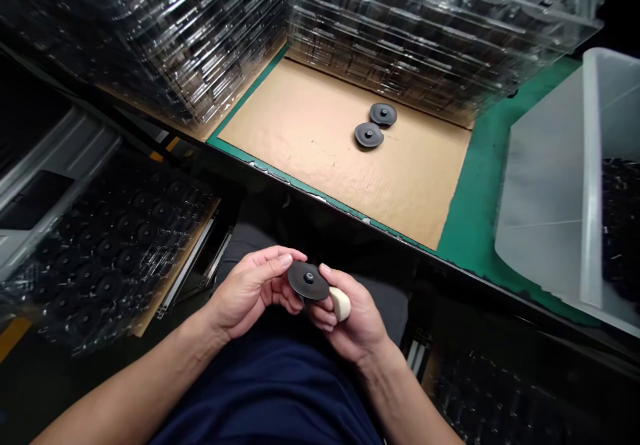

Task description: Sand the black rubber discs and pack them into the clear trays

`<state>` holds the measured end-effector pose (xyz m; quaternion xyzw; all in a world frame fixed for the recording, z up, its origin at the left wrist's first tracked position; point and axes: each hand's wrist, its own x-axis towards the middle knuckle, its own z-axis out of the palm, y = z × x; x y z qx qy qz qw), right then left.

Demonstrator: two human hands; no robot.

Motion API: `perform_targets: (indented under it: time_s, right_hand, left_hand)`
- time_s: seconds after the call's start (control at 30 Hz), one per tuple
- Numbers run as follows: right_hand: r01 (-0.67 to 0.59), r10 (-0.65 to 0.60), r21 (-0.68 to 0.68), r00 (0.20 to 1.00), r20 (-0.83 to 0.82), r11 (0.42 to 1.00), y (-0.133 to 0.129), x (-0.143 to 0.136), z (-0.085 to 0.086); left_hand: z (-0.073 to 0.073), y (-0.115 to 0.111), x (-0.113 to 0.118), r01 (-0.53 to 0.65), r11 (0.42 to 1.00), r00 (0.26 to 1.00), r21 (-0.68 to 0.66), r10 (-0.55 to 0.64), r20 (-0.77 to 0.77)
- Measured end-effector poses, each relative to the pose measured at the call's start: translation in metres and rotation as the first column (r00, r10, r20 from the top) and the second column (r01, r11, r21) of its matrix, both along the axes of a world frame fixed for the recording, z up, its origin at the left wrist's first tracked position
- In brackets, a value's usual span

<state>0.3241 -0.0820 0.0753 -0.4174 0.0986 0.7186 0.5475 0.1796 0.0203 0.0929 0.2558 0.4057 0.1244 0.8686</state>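
Observation:
Over my lap, both hands meet on a black round disc with a small hub in its middle. My left hand pinches the disc's left edge with thumb and fingers. My right hand supports the disc's right side and also grips a cream-coloured block that sticks out between its fingers. Two more black discs lie side by side on a cardboard sheet on the table ahead.
Tall stacks of clear plastic trays stand behind and left of the cardboard. A translucent bin sits on the green mat at right. A clear tray filled with several black discs lies low at my left.

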Motion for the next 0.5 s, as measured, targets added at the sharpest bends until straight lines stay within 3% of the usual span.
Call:
perform_targets:
  time_s: [0.23,0.37,0.5]
  right_hand:
    - [-0.005,-0.003,-0.055,0.989,-0.146,0.998,-0.0001,0.0052,-0.0008]
    - [0.000,-0.004,-0.025,0.992,-0.129,1.000,-0.0017,0.0041,-0.0013]
    - [-0.005,0.005,0.010,0.999,-0.040,1.000,-0.0009,0.0000,-0.0007]
  left_hand:
    - [0.0009,-0.0042,-0.0017,0.025,0.996,1.000,0.082,-0.023,-0.017]
    - [0.0024,-0.0085,-0.0032,0.057,0.977,0.998,0.205,-0.050,-0.042]
    - [0.0029,-0.0090,-0.0034,0.052,0.976,0.997,0.211,-0.039,-0.067]
